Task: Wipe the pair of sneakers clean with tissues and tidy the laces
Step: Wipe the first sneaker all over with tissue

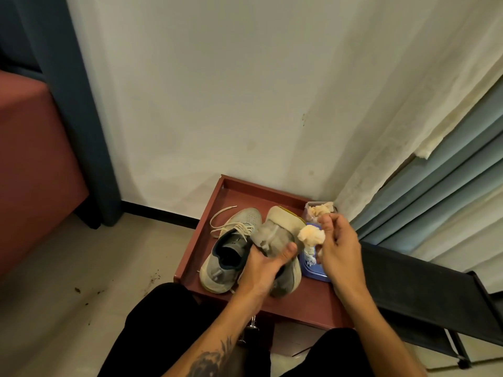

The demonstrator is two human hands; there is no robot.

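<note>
**Wiping the tipped sneaker's sole edge**

Head view: on the red table [190,251], the left hand [261,268] holds one sneaker [275,232] tipped on its side, fingers clasped round the upper. The right hand [339,248] pinches a crumpled tissue [311,235] just beside the sole rim. It would be best to brace the sneaker firmly, wipe in short strokes and turn the tissue to a clean face. The second sneaker [228,254] sits alongside with its laces loose.

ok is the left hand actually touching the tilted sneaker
Touching. The head view shows the left hand gripping the tilted sneaker, with its thumb pressed across the grey upper and no gap between them.
</note>
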